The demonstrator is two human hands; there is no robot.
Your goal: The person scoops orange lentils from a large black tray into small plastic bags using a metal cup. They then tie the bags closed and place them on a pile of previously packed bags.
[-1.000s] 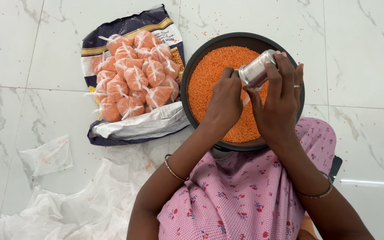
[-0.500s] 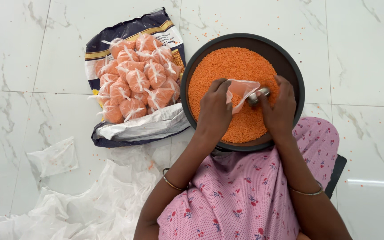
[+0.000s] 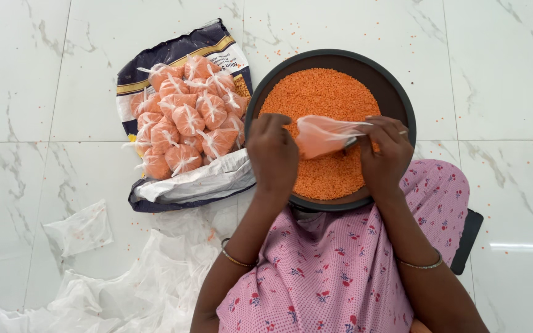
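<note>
Both hands pinch one small clear plastic bag (image 3: 323,134), part-filled with orange lentils: left hand (image 3: 272,154) has its grip pressed together on the bag's left end, right hand (image 3: 385,151) pinches the mouth end, with something metallic just showing under its fingers, too hidden to identify. Bag hangs just over the lentil heap (image 3: 325,123), near the middle of the round dark pan (image 3: 396,92), which sits on the white marble floor (image 3: 507,74) against the person's lap. To do this step well, my read: keep the mouth end pinched tight and higher than the belly, and work over the pan so spills land back in the heap. Counts: one pan, one bag in hand, roughly fifteen tied, filled bags (image 3: 183,120) piled on a flattened dark sack (image 3: 155,191) left of the pan; exact number unclear, they overlap. One loose empty bag (image 3: 81,229) lies at the floor's left side; crumpled clear plastic (image 3: 124,296) fills the bottom-left corner.
</note>
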